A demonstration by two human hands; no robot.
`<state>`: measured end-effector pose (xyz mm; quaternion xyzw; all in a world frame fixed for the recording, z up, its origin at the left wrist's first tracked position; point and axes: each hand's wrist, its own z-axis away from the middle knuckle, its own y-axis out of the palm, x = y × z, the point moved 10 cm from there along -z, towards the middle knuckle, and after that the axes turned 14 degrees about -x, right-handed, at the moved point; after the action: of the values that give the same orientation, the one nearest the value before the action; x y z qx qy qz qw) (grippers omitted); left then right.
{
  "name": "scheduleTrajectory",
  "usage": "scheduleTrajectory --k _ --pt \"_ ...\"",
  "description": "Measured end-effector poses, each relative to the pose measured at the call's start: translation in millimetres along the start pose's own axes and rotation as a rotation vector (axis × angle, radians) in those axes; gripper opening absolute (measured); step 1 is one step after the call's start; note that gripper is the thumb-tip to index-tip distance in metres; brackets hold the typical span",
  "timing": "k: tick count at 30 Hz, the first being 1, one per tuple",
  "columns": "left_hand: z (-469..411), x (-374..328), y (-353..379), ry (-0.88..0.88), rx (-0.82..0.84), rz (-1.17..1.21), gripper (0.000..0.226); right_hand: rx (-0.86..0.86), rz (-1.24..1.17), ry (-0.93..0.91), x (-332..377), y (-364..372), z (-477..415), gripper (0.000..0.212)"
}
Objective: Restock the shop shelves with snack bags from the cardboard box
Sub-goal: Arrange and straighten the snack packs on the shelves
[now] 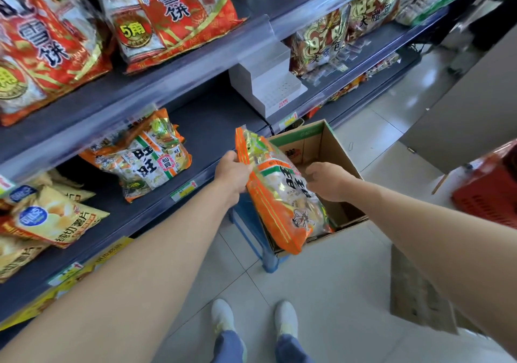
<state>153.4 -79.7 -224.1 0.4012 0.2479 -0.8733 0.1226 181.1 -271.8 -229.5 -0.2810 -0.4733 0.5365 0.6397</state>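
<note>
Box point(324, 141) contents hidden by bag point(282, 197), pinched at 11 o'clock by left hand point(233, 171); right hand point(327, 180) curled, grip unclear.

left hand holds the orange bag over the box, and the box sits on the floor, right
Not the floor: the head view shows the box sitting on a blue stool. The left hand does hold the orange bag over the box.
</note>
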Motion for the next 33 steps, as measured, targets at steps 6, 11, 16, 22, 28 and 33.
scheduleTrajectory --k 6,11,16,22,28,33 --pt "10.7 -35.9 -18.5 -0.033 -0.110 0.074 0.015 0.127 -0.027 -0.188 33.5 -35.4 30.6 0.051" --pt "19.6 -57.1 -51.4 -0.139 -0.257 0.191 0.028 0.137 -0.166 -0.093 25.8 -77.1 44.9 0.044" --pt "56.0 -89.5 -64.4 -0.201 -0.187 0.380 0.042 0.240 -0.419 -0.048 42.7 -101.0 68.0 0.061" --pt "81.8 -102.0 -65.5 -0.287 -0.068 0.540 0.026 -0.103 -0.612 -0.016 50.2 -145.3 77.1 0.037" --pt "120.1 -104.5 -44.9 -0.099 0.223 0.100 0.030 -0.178 -0.581 0.054 65.8 -144.1 76.9 0.043" --pt "141.9 -81.6 -29.8 -0.105 0.400 0.006 0.058 -0.160 -0.420 -0.063 112.6 -134.3 86.5 0.043"
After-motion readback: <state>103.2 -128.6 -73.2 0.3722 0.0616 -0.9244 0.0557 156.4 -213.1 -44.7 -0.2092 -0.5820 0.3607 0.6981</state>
